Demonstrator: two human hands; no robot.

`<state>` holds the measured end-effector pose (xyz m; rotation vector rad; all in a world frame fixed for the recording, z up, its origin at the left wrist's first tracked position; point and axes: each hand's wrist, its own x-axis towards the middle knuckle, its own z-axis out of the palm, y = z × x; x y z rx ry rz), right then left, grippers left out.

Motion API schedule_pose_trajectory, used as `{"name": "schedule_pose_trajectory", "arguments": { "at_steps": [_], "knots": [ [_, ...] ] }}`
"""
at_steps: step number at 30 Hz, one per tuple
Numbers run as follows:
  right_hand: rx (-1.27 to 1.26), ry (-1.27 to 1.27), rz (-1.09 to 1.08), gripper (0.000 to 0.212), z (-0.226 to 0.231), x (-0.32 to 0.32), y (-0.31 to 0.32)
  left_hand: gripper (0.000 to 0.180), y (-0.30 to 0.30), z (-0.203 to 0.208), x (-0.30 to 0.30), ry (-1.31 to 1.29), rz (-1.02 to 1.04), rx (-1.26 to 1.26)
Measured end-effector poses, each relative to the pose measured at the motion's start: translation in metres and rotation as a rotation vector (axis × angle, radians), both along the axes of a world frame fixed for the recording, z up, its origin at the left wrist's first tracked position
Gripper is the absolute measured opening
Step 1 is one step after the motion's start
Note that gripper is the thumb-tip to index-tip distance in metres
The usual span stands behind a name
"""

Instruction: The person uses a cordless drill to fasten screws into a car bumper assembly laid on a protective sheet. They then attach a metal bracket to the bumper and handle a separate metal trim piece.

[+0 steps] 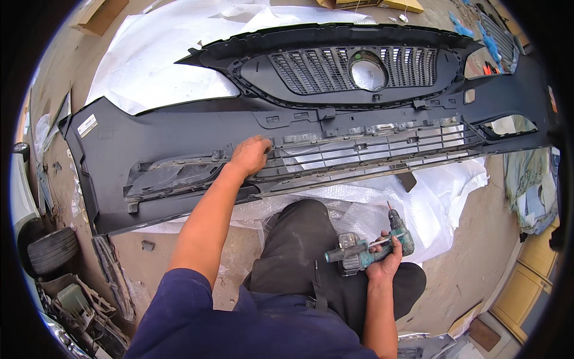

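Observation:
A black car bumper [161, 131], inner side up, lies across the view in front of my knees. My left hand [250, 157] is closed on the left part of the lower grille [365, 146], its fingers curled over the upper edge and partly hidden. Over my right knee, my right hand [385, 257] holds a teal and black cordless drill [402, 236]. The drill's bit points away from me toward the bumper, apart from it. A thin pale rod [379, 242] crosses the fingers of that hand. Farther off is the upper grille [323, 70] with its round opening.
Bubble wrap [161, 60] spreads beneath and behind the bumper. On the left are a tyre [52, 250] and assorted car parts [78, 302]. Cardboard [101, 15] lies at the far left, clear plastic sheeting [529, 185] at the right, and a wooden cabinet [526, 281] stands lower right.

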<state>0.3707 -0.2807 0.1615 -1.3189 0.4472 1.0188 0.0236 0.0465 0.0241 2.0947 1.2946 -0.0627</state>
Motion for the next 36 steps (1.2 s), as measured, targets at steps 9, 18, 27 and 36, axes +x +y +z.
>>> {"name": "schedule_pose_trajectory", "arguments": {
  "at_steps": [9,18,27,36],
  "knots": [
    [-0.011,0.06,-0.069,0.033,0.009,-0.005,0.004,0.014,-0.009,-0.025,0.001,-0.019,-0.011,0.015],
    [0.041,0.096,-0.102,0.033,0.014,-0.011,0.004,0.021,-0.014,-0.014,0.012,0.126,-0.113,0.109],
    [0.03,0.079,-0.115,0.035,0.002,-0.002,-0.007,0.024,-0.018,-0.026,0.011,0.179,-0.194,0.195],
    [0.069,0.096,-0.088,0.035,0.008,-0.002,-0.004,0.029,-0.01,-0.04,-0.005,-0.016,0.14,0.085]
  ]
}}
